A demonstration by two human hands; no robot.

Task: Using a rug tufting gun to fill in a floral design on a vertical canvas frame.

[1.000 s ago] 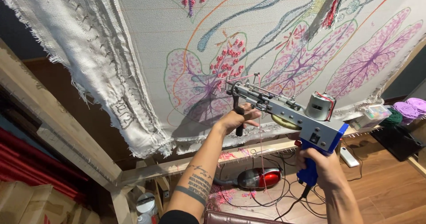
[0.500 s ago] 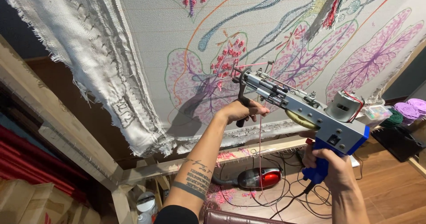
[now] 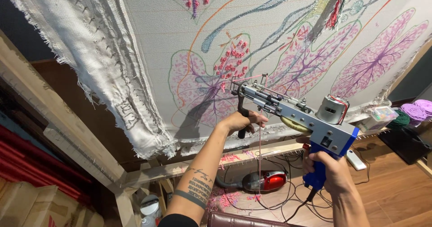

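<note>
Gripping the tufting gun [image 3: 292, 112] with both fists, left hand [image 3: 240, 121] on front handle, right hand [image 3: 326, 173] on blue grip; cloth [image 3: 279, 42] shows pink patches tufted, purple outlines mostly unfilled.

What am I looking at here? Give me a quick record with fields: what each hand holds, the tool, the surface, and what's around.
Left hand: grips the black front handle of the tufting gun
Right hand: holds the blue rear grip
Tool: grey tufting gun, tip close to the cloth
Yarn: pink strand hanging below the gun
Surface: stretched cloth with pink and purple leaf designs, on a wooden frame
Floor: red vacuum cleaner, cables
</note>
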